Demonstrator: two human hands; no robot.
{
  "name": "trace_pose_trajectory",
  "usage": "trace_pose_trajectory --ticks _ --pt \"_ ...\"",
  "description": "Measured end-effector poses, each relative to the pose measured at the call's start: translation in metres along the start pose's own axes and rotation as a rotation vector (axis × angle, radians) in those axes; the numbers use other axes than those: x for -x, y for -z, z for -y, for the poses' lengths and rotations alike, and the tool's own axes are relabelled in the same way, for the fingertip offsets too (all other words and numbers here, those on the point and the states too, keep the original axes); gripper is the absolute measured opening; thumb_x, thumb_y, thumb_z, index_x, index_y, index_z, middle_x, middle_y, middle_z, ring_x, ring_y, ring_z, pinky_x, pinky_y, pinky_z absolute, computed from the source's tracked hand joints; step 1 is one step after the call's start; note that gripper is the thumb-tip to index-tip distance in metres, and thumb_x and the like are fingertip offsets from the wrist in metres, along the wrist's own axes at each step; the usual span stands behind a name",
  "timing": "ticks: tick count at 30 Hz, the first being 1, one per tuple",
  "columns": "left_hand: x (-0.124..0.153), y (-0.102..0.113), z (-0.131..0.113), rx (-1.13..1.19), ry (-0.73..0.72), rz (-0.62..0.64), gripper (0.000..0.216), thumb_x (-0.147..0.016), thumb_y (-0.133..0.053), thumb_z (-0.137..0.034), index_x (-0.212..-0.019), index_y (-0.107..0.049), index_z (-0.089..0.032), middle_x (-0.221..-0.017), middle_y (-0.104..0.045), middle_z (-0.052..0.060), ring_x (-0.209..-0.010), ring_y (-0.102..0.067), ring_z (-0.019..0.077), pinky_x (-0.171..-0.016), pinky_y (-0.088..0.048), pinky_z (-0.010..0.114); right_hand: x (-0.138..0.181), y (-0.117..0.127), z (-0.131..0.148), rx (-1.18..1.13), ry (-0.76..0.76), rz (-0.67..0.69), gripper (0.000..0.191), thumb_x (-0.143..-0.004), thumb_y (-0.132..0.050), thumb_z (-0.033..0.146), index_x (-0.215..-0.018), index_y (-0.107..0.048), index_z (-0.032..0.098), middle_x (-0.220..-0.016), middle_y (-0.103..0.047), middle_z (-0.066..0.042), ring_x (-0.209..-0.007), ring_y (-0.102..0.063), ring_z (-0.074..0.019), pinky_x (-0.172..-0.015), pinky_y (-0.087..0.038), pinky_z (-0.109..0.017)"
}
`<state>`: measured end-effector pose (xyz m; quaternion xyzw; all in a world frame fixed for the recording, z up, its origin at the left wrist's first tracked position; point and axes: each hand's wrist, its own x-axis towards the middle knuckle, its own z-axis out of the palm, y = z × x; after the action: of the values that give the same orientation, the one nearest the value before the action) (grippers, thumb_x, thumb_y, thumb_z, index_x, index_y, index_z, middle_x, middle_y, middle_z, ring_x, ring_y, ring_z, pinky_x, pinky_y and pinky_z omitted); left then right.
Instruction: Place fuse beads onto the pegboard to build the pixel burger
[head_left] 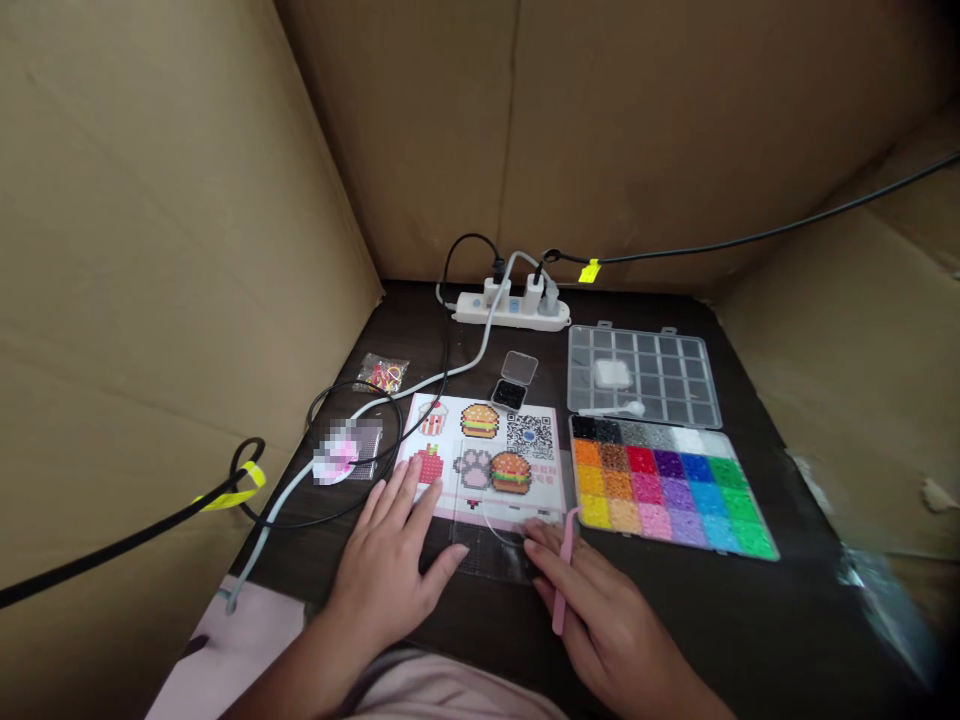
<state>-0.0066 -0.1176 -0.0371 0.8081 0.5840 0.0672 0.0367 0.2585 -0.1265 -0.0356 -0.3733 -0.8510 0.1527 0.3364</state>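
Note:
My left hand point(397, 560) lies flat with spread fingers, the tips over the lower left of a printed pattern sheet point(442, 500). My right hand point(596, 600) has pink tweezers point(561, 605) tucked in it, their bent tip pointing up. A clear square pegboard point(484, 563) overlaps the sheet's lower part. The right fingertips are at its right side; whether they grip it I cannot tell. A bead burger point(511, 472) shows on the sheet, below a printed burger point(480, 421). Right of the sheet is a sorted bead box point(679, 495) with many colours.
The bead box's transparent lid point(645, 360) lies open, holding a white block and a small white scoop point(615, 410). A small case of black beads point(510, 393) stands behind the sheet. Cables point(480, 350) loop left from the power strip point(514, 312). Cardboard walls point(630, 130) surround the table.

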Motion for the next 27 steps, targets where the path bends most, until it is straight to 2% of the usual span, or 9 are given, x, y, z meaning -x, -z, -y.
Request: trace_pose_trajectory --ticks 6,10,14,16,18,21,24,27 --pt "0.001 0.003 -0.001 0.07 -0.014 -0.042 0.056 -0.093 -0.05 -0.046 -0.141 -0.042 -0.018 -0.158 -0.027 0.016 -0.144 -0.03 0.0337 -0.112 -0.038 0.056 -0.002 -0.001 0.001 -0.029 0.011 -0.04 0.053 -0.086 -0.052 0.002 -0.137 -0.052 0.017 -0.128 -0.065 -0.014 -0.123 -0.06 -0.0227 -0.103 -0.052 -0.039" --pt "-0.008 0.017 -0.007 0.304 -0.036 -0.226 0.048 -0.093 -0.051 -0.032 -0.138 -0.04 -0.017 -0.151 -0.038 0.016 -0.14 -0.039 0.0271 -0.112 -0.041 0.047 -0.002 -0.001 0.001 -0.032 0.007 -0.057 0.052 -0.088 -0.052 0.005 -0.137 -0.053 0.019 -0.127 -0.066 -0.013 -0.121 -0.062 -0.0223 -0.103 -0.053 -0.038" --pt "-0.044 0.031 -0.018 0.483 -0.031 -0.417 0.052 -0.09 -0.057 -0.031 -0.136 -0.038 -0.017 -0.144 -0.047 0.015 -0.136 -0.044 0.0256 -0.113 -0.04 0.045 -0.001 -0.001 0.001 -0.01 0.012 -0.067 0.046 -0.089 -0.052 0.007 -0.133 -0.056 0.019 -0.124 -0.068 -0.013 -0.119 -0.063 -0.0219 -0.101 -0.054 -0.037" --pt "-0.073 0.031 -0.023 0.536 0.009 -0.353 0.057 -0.086 -0.06 -0.031 -0.137 -0.038 -0.017 -0.143 -0.048 0.015 -0.137 -0.043 0.0266 -0.115 -0.037 0.046 0.0 -0.002 0.001 0.01 0.021 -0.065 0.043 -0.089 -0.051 0.007 -0.131 -0.057 0.018 -0.123 -0.068 -0.013 -0.119 -0.063 -0.022 -0.1 -0.054 -0.038" --pt "-0.103 0.027 -0.026 0.637 0.107 -0.236 0.064 -0.081 -0.066 -0.029 -0.138 -0.038 -0.019 -0.144 -0.047 0.014 -0.136 -0.043 0.0276 -0.115 -0.035 0.047 0.001 -0.003 0.001 0.028 0.034 -0.069 0.042 -0.089 -0.05 0.007 -0.129 -0.058 0.016 -0.124 -0.068 -0.014 -0.119 -0.063 -0.0225 -0.1 -0.054 -0.039" --pt "-0.142 0.017 -0.029 0.686 0.124 -0.176 0.072 -0.077 -0.072 -0.03 -0.139 -0.037 -0.019 -0.14 -0.051 0.015 -0.131 -0.049 0.028 -0.11 -0.04 0.044 0.003 -0.004 0.001 0.057 0.052 -0.077 0.039 -0.088 -0.049 0.006 -0.125 -0.06 0.014 -0.123 -0.068 -0.017 -0.118 -0.064 -0.0244 -0.099 -0.055 -0.04" --pt "-0.167 0.009 -0.032 0.73 0.141 -0.103 0.091 -0.067 -0.082 -0.029 -0.142 -0.032 -0.02 -0.141 -0.051 0.018 -0.128 -0.052 0.0303 -0.104 -0.043 0.044 0.003 -0.002 0.004 0.062 0.047 -0.069 0.04 -0.086 -0.048 0.004 -0.122 -0.062 0.013 -0.121 -0.069 -0.017 -0.116 -0.065 -0.0248 -0.097 -0.055 -0.041" --pt "-0.18 0.006 -0.035 0.764 0.161 -0.067 0.103 -0.064 -0.084 -0.026 -0.147 -0.022 -0.02 -0.137 -0.053 0.02 -0.122 -0.057 0.0291 -0.102 -0.043 0.043 0.002 0.001 0.007 0.044 0.034 -0.07 0.042 -0.084 -0.047 0.003 -0.121 -0.063 0.013 -0.12 -0.069 -0.017 -0.116 -0.065 -0.0244 -0.098 -0.055 -0.04"
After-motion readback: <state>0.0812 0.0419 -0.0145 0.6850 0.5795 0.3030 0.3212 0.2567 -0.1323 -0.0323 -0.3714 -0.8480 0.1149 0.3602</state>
